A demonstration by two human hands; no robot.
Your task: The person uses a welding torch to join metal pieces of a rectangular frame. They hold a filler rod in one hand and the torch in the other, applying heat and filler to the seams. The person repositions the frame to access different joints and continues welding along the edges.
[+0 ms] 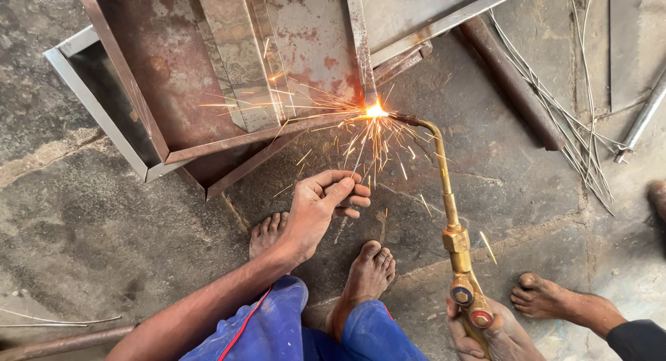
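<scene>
Our right hand (485, 333) grips the brass torch (451, 215); our left hand (322, 205) pinches a thin rod. Sparks (368, 142) may burn our bare feet (368, 271).

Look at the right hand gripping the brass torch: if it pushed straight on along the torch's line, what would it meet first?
Probably the rusty steel frame: the right hand points its brass torch up at the glowing spot there, though depth is unclear.
</scene>
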